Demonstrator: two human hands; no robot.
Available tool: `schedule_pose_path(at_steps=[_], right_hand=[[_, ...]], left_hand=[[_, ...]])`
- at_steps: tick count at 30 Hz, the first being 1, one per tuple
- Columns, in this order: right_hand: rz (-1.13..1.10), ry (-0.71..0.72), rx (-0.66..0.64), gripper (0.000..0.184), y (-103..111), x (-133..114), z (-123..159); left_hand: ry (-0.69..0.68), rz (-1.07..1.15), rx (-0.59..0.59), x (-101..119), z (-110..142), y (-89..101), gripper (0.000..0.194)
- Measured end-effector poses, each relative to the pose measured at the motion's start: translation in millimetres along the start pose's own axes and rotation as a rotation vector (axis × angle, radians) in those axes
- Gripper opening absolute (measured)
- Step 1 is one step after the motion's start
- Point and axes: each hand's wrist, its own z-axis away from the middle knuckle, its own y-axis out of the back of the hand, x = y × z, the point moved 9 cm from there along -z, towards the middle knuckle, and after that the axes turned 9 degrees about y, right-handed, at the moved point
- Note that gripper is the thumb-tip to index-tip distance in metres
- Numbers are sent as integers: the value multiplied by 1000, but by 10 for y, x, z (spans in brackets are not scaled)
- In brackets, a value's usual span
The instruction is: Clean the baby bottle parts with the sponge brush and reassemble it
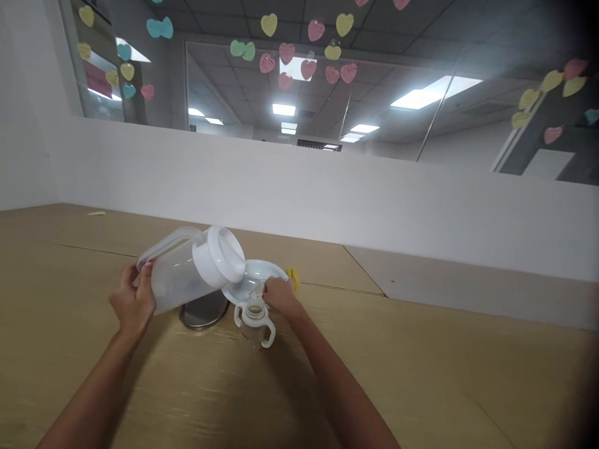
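Nearest, a clear 2-handled training cup [255, 324] stands on the wooden table [140, 386], its top pinched by the closed fingers of the right hand [281, 296]. Just left of the cup, the left hand [133, 299] curls narrowly around a tilted white-lidded plastic pitcher [187, 271], above a steel dish [203, 315]. Just behind the cup lie a white plate [255, 274] and a small yellow object [292, 279].

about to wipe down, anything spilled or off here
No spill shows on the tabletop. Oddest is the clear plastic pitcher, tipped far over in the left hand toward a two-handled sippy cup.
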Motion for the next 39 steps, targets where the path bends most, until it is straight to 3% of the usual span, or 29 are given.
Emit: schedule_pose_path(at_steps=[4,8,12,14,19,22,25,30,39], right_hand=[[-14,-8,26,24,73,-7,9],[-40,9,66,28,352,-36,101],[-115,137,19,52,649,-217,324],[-170,231,-78,56,667,-370,444],[-132,318,-184,37,576,-577,544],[-170,361,-210,32,518,-624,525],[-174,360,-193,39,531,-606,513],[-185,334,-152,53,647,-552,551],[-255,304,15,38,1000,-366,658]], left_hand=[[-60,-85,33,101,47,25,44],[-103,-151,29,146,68,2,45],[-117,-180,47,183,86,21,43],[-127,-183,60,204,92,33,42],[-192,-225,77,254,98,22,43],[-226,-241,58,276,109,4,43],[-237,-223,48,287,117,9,42],[-80,-14,-19,167,45,-4,41],[60,504,-127,233,9,-29,41]])
